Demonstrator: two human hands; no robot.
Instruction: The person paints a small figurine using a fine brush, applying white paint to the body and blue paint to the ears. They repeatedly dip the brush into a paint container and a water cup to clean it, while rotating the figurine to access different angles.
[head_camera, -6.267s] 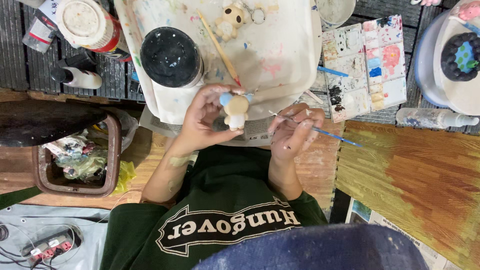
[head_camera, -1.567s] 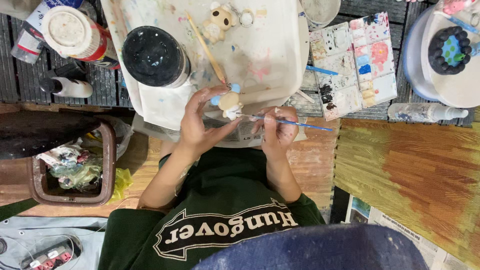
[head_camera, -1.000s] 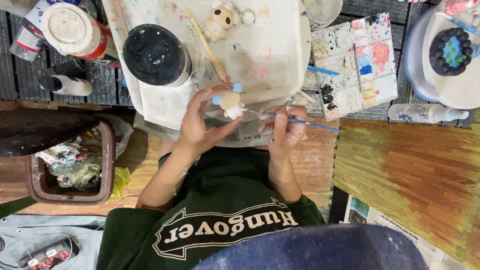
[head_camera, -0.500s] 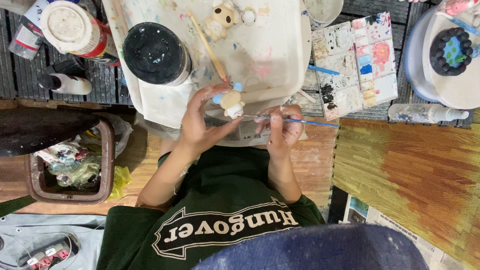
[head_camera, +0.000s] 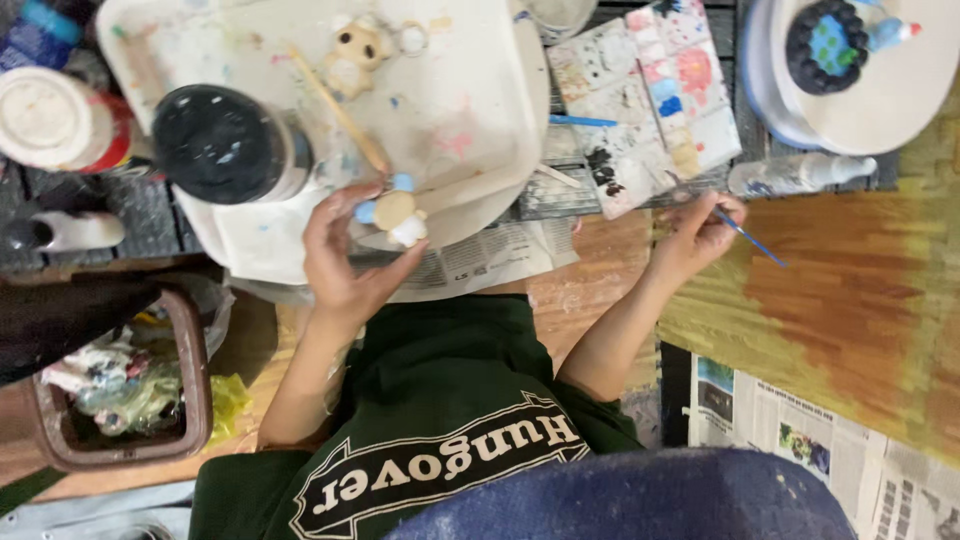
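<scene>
My left hand (head_camera: 345, 265) holds a small tan figurine (head_camera: 395, 212) with blue ears and a white base, over the near edge of a paint-stained white tray (head_camera: 480, 90). My right hand (head_camera: 695, 230) grips a thin blue-handled brush (head_camera: 750, 238) and reaches to the near corner of a paint palette (head_camera: 650, 100) with pink, blue, black and tan patches. The brush tip at the palette is hidden by my fingers.
On the tray lie another tan figurine (head_camera: 352, 55), a wooden-handled brush (head_camera: 335, 105) and a black-lidded jar (head_camera: 222, 143). A red container with a white lid (head_camera: 55, 118) stands at far left, and a brown bin of scraps (head_camera: 120, 390) at lower left. A white stand (head_camera: 880, 110) carries a black and blue piece; a clear bottle (head_camera: 795, 175) lies below it.
My right hand has moved the brush away from the figurine, rightward to the palette. My left hand keeps the figurine in about the same place.
</scene>
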